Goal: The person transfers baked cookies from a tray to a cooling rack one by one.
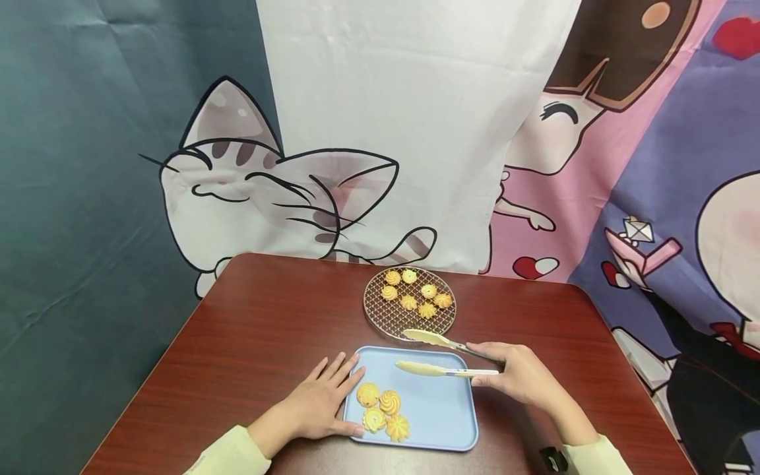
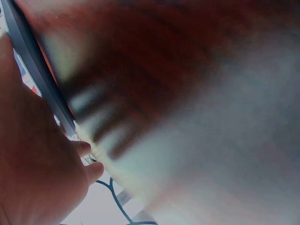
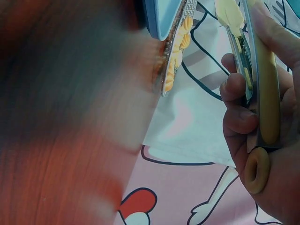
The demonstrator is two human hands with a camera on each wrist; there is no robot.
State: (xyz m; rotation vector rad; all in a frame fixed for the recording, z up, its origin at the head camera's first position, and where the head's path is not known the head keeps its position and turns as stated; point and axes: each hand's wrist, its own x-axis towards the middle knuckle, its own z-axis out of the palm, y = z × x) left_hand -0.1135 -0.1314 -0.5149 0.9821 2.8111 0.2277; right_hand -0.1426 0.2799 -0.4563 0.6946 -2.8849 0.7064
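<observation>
In the head view my right hand [image 1: 519, 375] grips a pair of tongs [image 1: 448, 372] with cream-coloured tips. The tongs' arms are spread with nothing between them, above the upper part of a light blue tray [image 1: 439, 415]. In the right wrist view, fingers curl round the tongs' handle [image 3: 269, 103], which ends in a ring. My left hand [image 1: 317, 399] lies with fingers spread on the tray's left edge, thumb near its lower-left corner. Several golden cookies [image 1: 390, 402] sit in a cluster on the tray's left side. Behind the tray, a round wire rack [image 1: 386, 318] bears several more cookies [image 1: 408, 302].
Everything stands on a dark red wooden table [image 1: 267, 316]. A cloth backdrop [image 1: 380, 79] with cartoon figures hangs just behind the table's far edge. The rack stands near that edge, close behind the tray.
</observation>
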